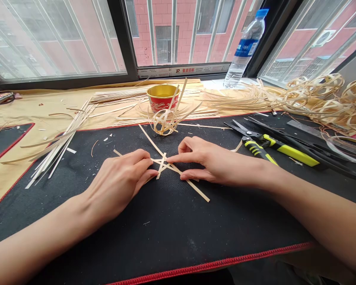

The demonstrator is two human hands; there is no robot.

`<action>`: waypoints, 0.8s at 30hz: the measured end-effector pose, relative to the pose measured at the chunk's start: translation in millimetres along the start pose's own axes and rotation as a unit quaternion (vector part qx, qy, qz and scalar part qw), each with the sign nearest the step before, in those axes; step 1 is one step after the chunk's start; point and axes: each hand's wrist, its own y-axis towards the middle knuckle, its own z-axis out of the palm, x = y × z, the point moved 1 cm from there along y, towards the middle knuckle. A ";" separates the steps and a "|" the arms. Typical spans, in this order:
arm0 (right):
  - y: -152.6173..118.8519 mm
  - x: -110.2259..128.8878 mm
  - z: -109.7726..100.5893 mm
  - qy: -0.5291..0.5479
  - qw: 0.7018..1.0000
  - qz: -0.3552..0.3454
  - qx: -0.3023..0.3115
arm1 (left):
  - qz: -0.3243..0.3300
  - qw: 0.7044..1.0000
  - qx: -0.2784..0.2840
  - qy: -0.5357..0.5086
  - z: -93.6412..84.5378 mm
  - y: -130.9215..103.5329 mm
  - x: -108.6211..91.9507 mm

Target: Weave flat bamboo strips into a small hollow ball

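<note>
Several pale bamboo strips (192,186) lie crossed in a star shape on the black mat (178,233). On the left of the crossing, my left hand (123,176) pinches strip ends between thumb and fingers. My right hand (201,160) comes from the other side, its index fingertip pressing near the crossing and its thumb at a strip lower down. The far ends of some strips run beneath both hands and are hidden. Just beyond the crossing sits a small woven bamboo ball (164,122) with long loose ends.
Behind the ball stands a red and gold paper bowl (163,98). Scissors (249,134) and yellow-black pliers (290,150) lie at right, near woven balls (323,99). Loose strips (59,148) lie at left. A water bottle (246,49) stands by the window.
</note>
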 end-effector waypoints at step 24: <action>0.1 -3.4 1.3 0.002 1.000 -0.009 -0.008 | 0.011 1.000 -0.027 -0.008 2.4 -3.4 -0.3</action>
